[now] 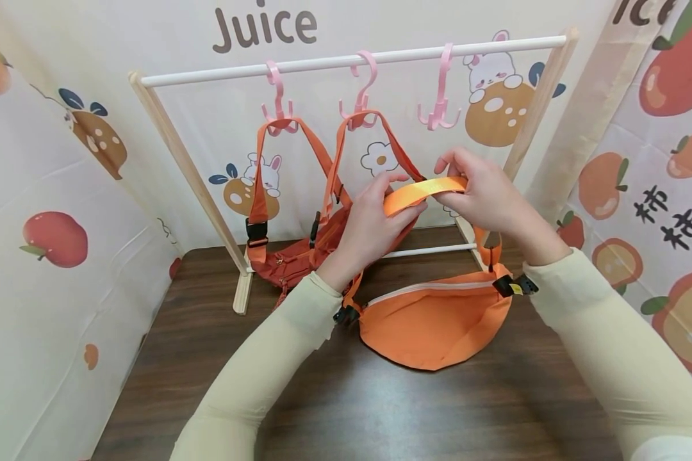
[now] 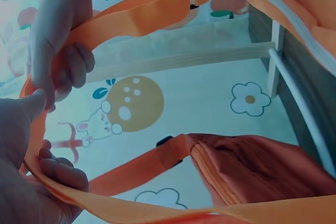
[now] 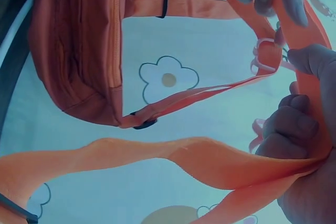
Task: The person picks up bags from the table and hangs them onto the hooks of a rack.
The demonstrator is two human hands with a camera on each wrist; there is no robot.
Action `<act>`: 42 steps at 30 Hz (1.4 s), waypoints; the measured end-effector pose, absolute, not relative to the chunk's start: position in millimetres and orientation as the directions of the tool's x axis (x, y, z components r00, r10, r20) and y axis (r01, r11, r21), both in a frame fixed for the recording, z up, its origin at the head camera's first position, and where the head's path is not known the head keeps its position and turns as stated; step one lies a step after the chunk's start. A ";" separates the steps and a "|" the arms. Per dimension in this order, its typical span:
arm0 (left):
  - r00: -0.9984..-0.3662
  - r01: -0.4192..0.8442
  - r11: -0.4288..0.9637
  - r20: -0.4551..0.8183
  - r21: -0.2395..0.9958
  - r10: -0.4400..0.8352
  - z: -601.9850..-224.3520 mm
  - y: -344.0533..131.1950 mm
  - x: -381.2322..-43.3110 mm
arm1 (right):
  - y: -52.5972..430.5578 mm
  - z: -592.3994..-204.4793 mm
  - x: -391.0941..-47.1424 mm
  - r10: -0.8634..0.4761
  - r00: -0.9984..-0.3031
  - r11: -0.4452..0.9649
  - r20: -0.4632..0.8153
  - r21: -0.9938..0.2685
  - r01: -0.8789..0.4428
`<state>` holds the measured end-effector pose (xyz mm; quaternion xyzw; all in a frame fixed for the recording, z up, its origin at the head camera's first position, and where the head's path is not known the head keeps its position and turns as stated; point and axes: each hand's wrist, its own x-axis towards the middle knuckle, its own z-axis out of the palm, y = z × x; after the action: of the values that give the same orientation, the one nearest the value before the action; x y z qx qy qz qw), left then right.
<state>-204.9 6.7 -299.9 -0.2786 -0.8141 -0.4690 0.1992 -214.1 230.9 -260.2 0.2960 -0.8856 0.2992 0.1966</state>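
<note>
A bright orange waist bag with a pale zip hangs by its strap just over the table, in front of the rack. My left hand grips the strap at its left side, and my right hand grips it a short way to the right. Between the two hands the strap arches upward. In the left wrist view the strap loops down from the fingers to a black buckle. Behind my left hand, two darker rust-orange bags hang from pink hooks; my left forearm partly hides them.
A wooden rack with a white top rail stands at the back of the brown table. On the rail hang three pink hooks; the right one carries no bag. Fruit-printed cloth surrounds the table.
</note>
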 end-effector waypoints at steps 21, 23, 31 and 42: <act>-0.703 0.704 0.411 0.649 0.579 0.291 -267.3 8.9 -223.5 | 240.8 -229.4 -217.9 -0.454 -0.639 0.560 0.621 -0.359 -0.747; -0.699 0.706 0.420 0.653 0.569 0.291 -265.6 9.2 -225.1 | 243.1 -228.1 -218.9 -0.448 -0.635 0.559 0.629 -0.358 -0.748; -0.690 0.712 0.451 0.655 0.537 0.309 -256.2 10.9 -233.9 | 253.4 -223.4 -225.2 -0.414 -0.615 0.585 0.670 -0.322 -0.744; -0.717 0.680 0.487 0.635 0.548 0.287 -244.2 10.4 -245.2 | 262.0 -214.5 -237.0 -0.350 -0.606 0.636 0.714 -0.294 -0.714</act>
<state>-245.2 10.4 -244.2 -0.2919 -0.8289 -0.4140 0.2375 -237.0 262.0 -214.5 0.3136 -0.8481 0.2893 0.3141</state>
